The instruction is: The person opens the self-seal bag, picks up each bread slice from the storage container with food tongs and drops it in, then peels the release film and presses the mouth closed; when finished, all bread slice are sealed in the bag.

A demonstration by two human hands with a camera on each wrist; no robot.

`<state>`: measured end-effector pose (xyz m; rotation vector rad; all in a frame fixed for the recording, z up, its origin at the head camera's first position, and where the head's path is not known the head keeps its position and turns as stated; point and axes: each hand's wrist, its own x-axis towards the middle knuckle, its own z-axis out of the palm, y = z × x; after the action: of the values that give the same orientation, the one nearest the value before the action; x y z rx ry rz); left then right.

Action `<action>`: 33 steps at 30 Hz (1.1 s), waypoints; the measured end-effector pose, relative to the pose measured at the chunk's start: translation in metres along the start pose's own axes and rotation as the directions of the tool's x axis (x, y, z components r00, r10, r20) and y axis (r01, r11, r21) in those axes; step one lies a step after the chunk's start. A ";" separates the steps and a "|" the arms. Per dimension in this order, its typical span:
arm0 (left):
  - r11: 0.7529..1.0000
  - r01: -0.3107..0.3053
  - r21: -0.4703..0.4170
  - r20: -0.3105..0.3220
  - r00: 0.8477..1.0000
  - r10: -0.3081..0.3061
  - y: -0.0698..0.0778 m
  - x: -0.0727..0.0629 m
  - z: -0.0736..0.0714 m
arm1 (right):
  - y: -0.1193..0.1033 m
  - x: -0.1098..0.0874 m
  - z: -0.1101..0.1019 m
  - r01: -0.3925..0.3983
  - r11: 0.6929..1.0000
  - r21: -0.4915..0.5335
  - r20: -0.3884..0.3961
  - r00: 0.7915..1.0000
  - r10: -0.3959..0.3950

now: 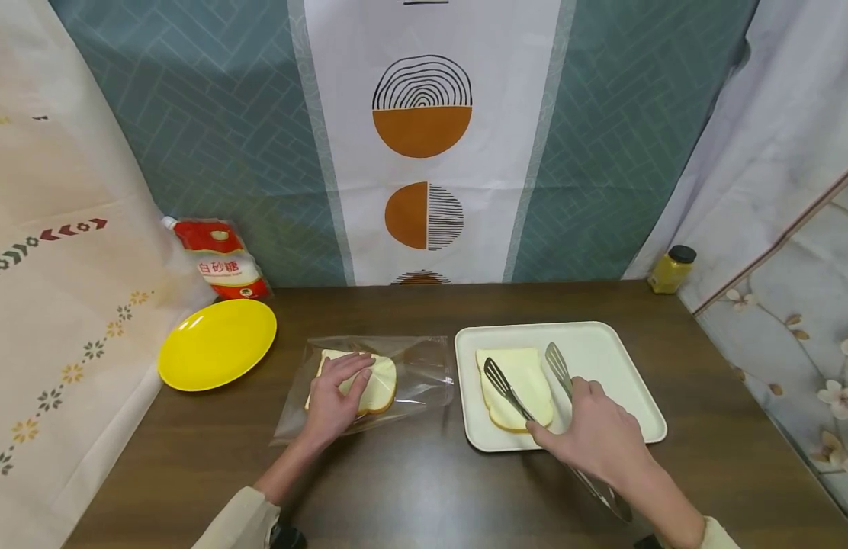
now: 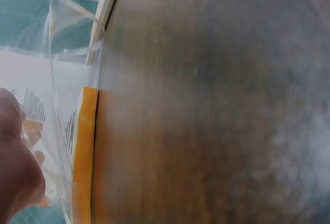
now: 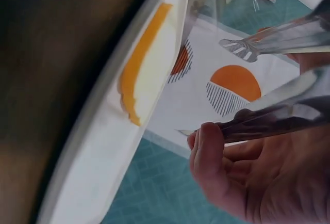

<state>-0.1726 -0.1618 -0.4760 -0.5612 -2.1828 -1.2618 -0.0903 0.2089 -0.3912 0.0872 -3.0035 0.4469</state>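
Observation:
On the left, a slice of bread [image 1: 380,386] lies in a clear plastic bag [image 1: 424,374]. My left hand [image 1: 336,396] rests over its left part, fingers stretched across and thumb apart. The left wrist view shows the slice's crust [image 2: 85,157] beside that hand, with film around it. My right hand [image 1: 599,431] holds metal tongs [image 1: 509,396] with slotted ends, their two arms spread apart. The tongs reach over another slice of bread [image 1: 527,377] on a white tray [image 1: 630,381]. In the right wrist view, the slotted tip [image 3: 240,48] hangs apart from that slice.
A yellow plate [image 1: 218,345] sits at the far left, and behind it a red and white sugar pouch [image 1: 221,259] leans on the cloth. A small yellow jar with a black lid [image 1: 671,269] stands at the back right. Patterned cloths hang around the dark wooden table [image 1: 390,488].

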 end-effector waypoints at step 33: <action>0.999 -0.050 -0.010 -0.027 0.998 0.050 0.000 -0.001 0.001 | -0.020 -0.034 0.043 -0.143 0.989 -0.041 -0.037 0.989 0.142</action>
<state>-0.1720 -0.1614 -0.4775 -0.5965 -2.1286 -1.2484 -0.0588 0.1787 -0.4304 -0.1378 -2.9955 0.3914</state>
